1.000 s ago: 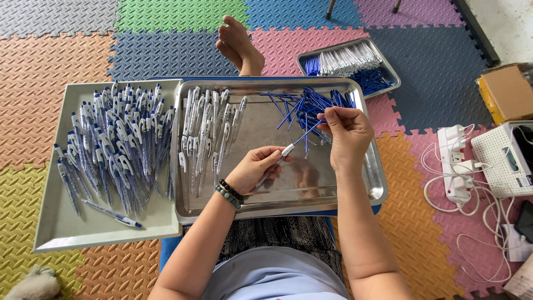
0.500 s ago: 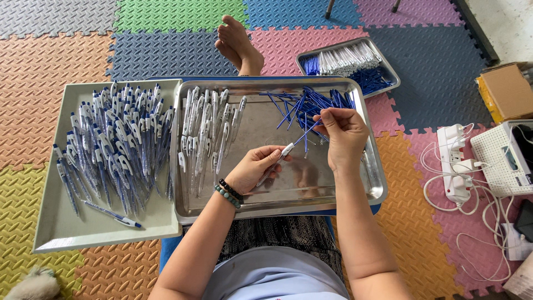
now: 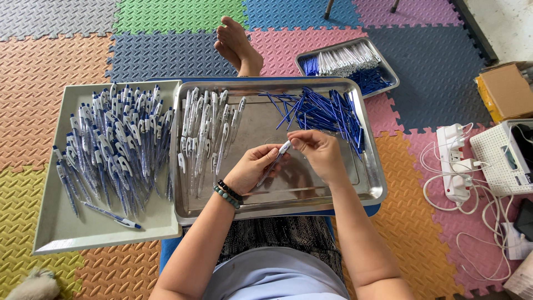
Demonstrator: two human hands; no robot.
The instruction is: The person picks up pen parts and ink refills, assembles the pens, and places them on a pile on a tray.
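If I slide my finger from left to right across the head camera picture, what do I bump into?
Pale square tray of finished blue-and-white pens → shiny steel tray → left hand → right hand → white power strip → white plastic basket.

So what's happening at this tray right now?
A seated person is putting pens together over a steel tray. The left hand holds a clear pen barrel while the right hand pinches its upper end. Empty barrels lie on the tray's left, loose blue refills on its right. A pale tray beside it holds many finished pens.
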